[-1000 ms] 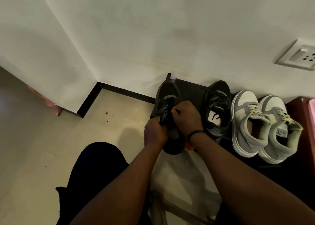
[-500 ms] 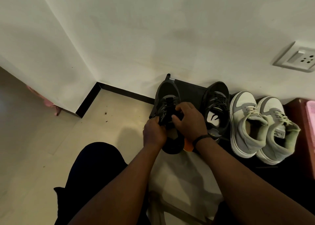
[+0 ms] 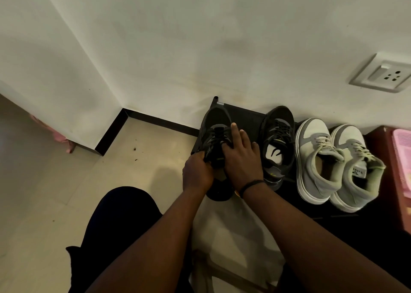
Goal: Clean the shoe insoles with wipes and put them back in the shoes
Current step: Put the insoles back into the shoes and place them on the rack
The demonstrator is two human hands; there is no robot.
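Now, left hand (image 3: 196, 172): fingers curled tight on the black sneaker (image 3: 214, 137).
Right hand (image 3: 242, 157): fingers spread flat on its laces.
Sneaker spot: black shoe rack (image 3: 242, 115).
Done: unclear.
Left: no wipes seen.

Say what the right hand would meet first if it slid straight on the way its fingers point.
The right hand lies on the laced black sneaker, fingers pointing toward the toe. Going on, it would probably cross the toe cap, then reach the white wall; depth is unclear.

Single head view, looking steeply down, close over floor-level shoe rack (image 3: 242, 112).
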